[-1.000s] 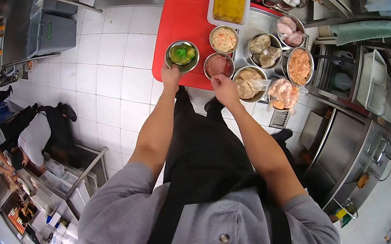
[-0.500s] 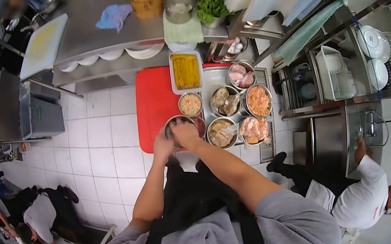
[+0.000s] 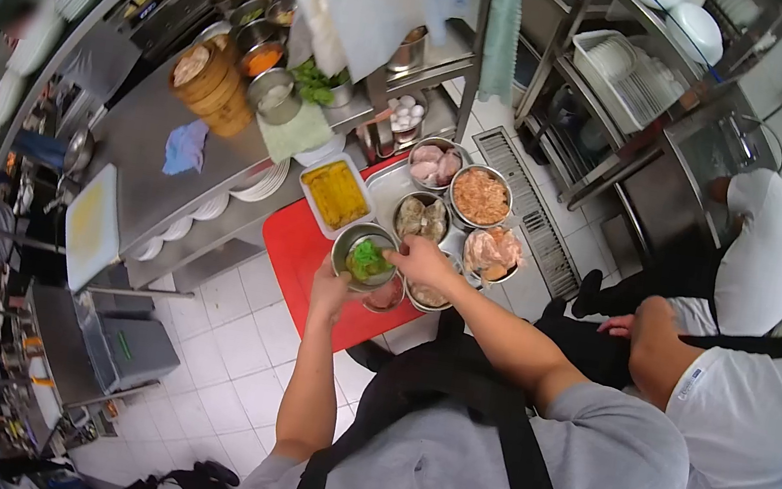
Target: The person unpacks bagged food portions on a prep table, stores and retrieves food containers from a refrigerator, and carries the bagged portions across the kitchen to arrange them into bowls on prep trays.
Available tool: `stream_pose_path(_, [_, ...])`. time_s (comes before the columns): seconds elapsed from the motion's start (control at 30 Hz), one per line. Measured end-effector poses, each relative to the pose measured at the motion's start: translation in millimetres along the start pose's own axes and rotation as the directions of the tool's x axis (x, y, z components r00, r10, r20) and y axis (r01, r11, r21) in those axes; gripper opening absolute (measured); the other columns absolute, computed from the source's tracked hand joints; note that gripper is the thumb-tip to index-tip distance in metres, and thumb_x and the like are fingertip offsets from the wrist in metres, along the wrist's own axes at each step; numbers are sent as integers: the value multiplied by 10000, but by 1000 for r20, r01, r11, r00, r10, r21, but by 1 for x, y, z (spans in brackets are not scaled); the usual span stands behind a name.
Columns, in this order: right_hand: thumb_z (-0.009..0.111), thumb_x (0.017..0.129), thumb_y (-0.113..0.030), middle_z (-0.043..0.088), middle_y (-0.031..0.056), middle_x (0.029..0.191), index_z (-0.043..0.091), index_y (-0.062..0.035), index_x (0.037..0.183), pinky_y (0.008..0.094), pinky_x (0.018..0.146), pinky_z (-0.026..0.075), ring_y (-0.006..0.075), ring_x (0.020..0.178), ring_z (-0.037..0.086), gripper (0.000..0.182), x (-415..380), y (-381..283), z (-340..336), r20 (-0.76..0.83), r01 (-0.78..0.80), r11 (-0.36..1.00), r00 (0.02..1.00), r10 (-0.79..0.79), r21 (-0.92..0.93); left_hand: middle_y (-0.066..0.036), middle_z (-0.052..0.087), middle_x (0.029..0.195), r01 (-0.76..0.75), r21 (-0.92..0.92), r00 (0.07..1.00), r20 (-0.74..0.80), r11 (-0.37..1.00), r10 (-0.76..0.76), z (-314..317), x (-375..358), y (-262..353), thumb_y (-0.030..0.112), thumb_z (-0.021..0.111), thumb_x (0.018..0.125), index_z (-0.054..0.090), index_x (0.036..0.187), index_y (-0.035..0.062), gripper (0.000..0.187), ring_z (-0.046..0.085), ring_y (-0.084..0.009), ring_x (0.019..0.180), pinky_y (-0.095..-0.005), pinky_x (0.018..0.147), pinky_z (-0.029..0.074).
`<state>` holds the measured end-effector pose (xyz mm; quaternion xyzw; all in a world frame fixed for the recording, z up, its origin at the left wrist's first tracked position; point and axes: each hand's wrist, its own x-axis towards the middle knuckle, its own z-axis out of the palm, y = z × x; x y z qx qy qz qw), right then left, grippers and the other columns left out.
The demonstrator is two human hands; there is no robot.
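Between my hands is a metal bowl (image 3: 347,247) with green, leafy-looking food (image 3: 367,259) inside. My left hand (image 3: 330,286) grips its lower left rim, and my right hand (image 3: 419,261) has its fingers closed on the right rim. Under and around it lies a red board (image 3: 287,264). A white tray of yellow food (image 3: 335,193) sits just above the bowl. Right of it stand metal bowls of pale meat (image 3: 434,164), orange minced food (image 3: 480,197), grey-brown pieces (image 3: 421,217) and pink meat (image 3: 493,252). Another bowl (image 3: 383,296) is partly hidden below.
A steel counter (image 3: 146,122) at the left holds bamboo steamers (image 3: 212,88) and a blue cloth (image 3: 185,148). Plates fill a rack (image 3: 630,68) at the upper right. Two people in white shirts (image 3: 740,428) are close on the right. A grey bin (image 3: 133,348) stands lower left.
The view has turned and shifted. The bowl is raised from among the others, and green food now shows in it. My right hand has moved from inside to its rim. A second person appears at right.
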<state>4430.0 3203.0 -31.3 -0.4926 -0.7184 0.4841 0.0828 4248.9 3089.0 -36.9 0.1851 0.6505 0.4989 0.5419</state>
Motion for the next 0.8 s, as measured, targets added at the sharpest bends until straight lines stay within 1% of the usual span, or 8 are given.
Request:
stream_pose_path(0.23, [670,842,-292,683,273,811,684,18,863,485,729,526,410,795,696,312,-3,56,-33,-290,-86,984,948,129,156,-153,573,1370,62,-124,990,131,990,-46,50,9,0,108,490,1038,376,1529,128,504,721,-293,962,-371,739,627])
stream_pose_path(0.4, [633,829,-246,680,270,786,693,32,859,487,727,526,417,773,691,285,14,89,-82,-448,-159,958,857,254,240,-127,664,1200,30,314,998,38,949,-44,-10,23,-57,249,556,1034,470,1481,74,488,692,-194,801,-296,696,578])
stream_pose_path(0.53, [623,833,-245,676,278,777,675,42,826,492,716,529,412,765,696,292,46,100,-128,-565,-85,904,755,333,419,-139,703,987,137,725,990,-87,675,-108,-99,-18,-121,272,574,1006,555,1410,55,459,662,-145,756,-294,645,547])
stream_pose_path(0.57, [620,843,-250,674,281,762,663,49,808,493,718,532,413,751,696,304,59,108,-140,-689,28,928,677,257,373,-164,724,861,112,913,994,-98,392,-57,-138,-28,-150,216,553,921,624,1333,47,451,689,-213,703,-354,620,547])
stream_pose_path(0.6, [620,843,-250,674,281,762,663,49,808,493,718,532,413,751,696,304,75,116,-155,-689,31,928,680,253,372,-209,723,853,96,944,995,-96,315,-15,-142,-64,-147,227,563,878,645,1307,59,468,717,-275,742,-401,659,555])
stream_pose_path(0.67, [626,850,-256,680,280,771,654,48,790,491,713,535,425,756,693,311,115,127,-193,-715,-57,882,562,415,467,-240,722,894,269,893,961,-228,360,-155,-177,-127,-165,239,586,844,653,1284,55,481,718,-317,776,-446,661,567])
stream_pose_path(0.73, [624,852,-257,692,289,837,688,42,834,506,752,534,441,825,695,306,155,128,-244,-759,-9,865,476,444,501,-210,716,1094,-243,926,959,184,-289,-217,-215,-180,-197,357,691,823,671,1260,75,521,712,-348,913,-486,748,572])
stream_pose_path(0.8, [612,879,-295,675,336,976,678,53,941,542,866,506,506,971,649,359,190,107,-303,-823,39,889,398,405,457,-219,697,1155,-233,916,934,117,-326,-338,-220,-204,-196,361,723,801,657,1291,100,559,702,-372,964,-473,804,571])
